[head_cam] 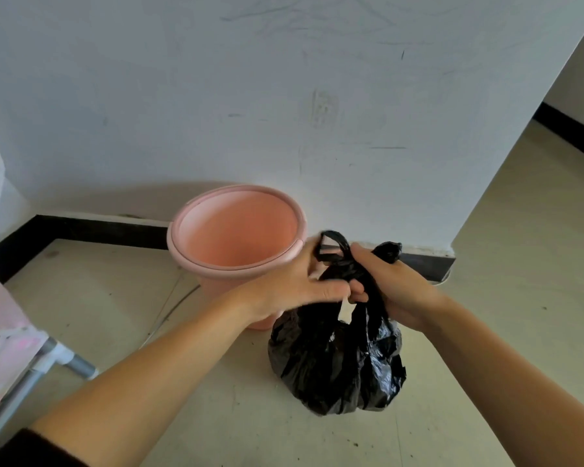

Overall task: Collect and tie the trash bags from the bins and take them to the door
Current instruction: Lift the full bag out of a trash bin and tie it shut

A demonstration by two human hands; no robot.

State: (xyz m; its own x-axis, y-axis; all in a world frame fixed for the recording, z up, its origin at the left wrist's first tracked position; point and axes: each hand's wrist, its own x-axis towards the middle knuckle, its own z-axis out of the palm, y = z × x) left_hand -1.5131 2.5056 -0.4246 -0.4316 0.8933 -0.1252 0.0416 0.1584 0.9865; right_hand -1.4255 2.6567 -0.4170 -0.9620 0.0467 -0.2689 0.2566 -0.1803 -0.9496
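A full black trash bag (338,362) stands on the floor just right of a pink bin (236,227), which has no liner in it. Both hands grip the bag's gathered top. My left hand (294,281) holds one twisted handle strip that loops up above its fingers. My right hand (395,284) is closed on the other strip, whose end sticks up behind its knuckles. The two strips cross between the hands. A small white scrap shows at the bag's neck below my left fingers.
A white wall (284,96) with a black skirting stands right behind the bin. Its corner lies at the right, with open tiled floor (520,247) beyond. At the lower left are a pink fabric rack and its grey metal tube (78,364).
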